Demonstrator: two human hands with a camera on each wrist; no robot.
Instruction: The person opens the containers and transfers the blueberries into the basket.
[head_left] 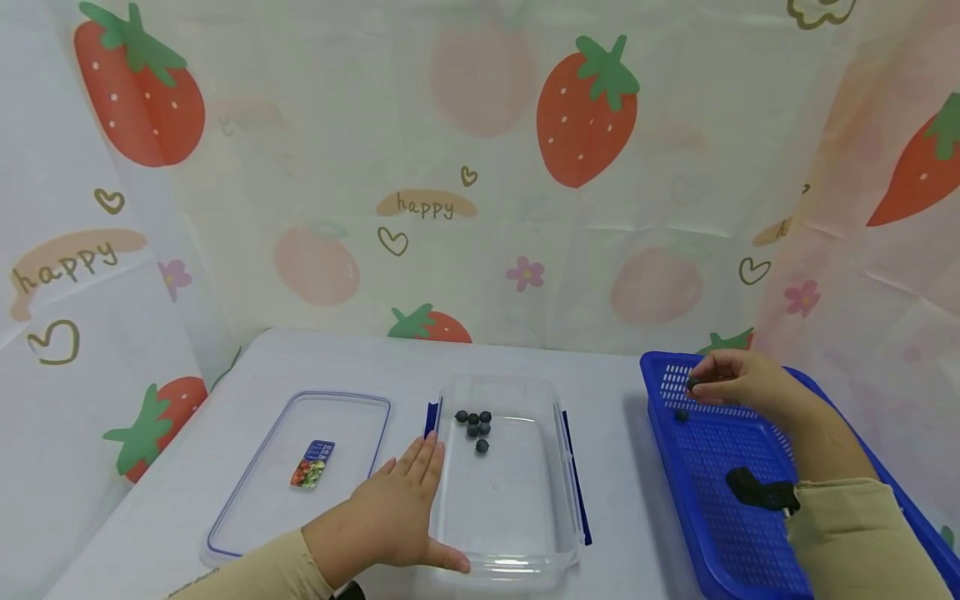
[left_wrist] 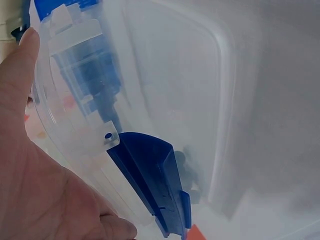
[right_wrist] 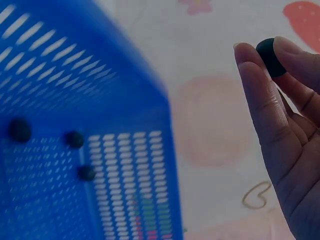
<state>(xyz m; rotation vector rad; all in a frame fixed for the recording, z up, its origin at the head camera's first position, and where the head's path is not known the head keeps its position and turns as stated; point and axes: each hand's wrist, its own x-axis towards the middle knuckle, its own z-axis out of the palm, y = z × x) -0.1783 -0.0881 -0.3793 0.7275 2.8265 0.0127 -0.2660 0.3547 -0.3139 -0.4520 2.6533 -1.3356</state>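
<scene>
In the head view my right hand [head_left: 753,390] is raised over the far end of a blue plastic basket [head_left: 672,479], pinching a dark blueberry [right_wrist: 270,57] between thumb and fingertips. The right wrist view shows three more blueberries [right_wrist: 75,139] inside the basket, by its perforated wall. My left hand [head_left: 382,510] lies with straight, spread fingers against the left side of a clear plastic container [head_left: 517,567]. Several blueberries [head_left: 482,447] sit together toward the container's far end. Its dark blue side clip [left_wrist: 150,175] hangs open in the left wrist view.
A clear lid [head_left: 247,500] with a bluish rim and a colourful label [head_left: 312,465] lies left of the container. The white table [head_left: 615,467] shows between container and basket. A strawberry-print curtain [head_left: 480,167] stands behind. A black strap [head_left: 761,490] is at my right wrist.
</scene>
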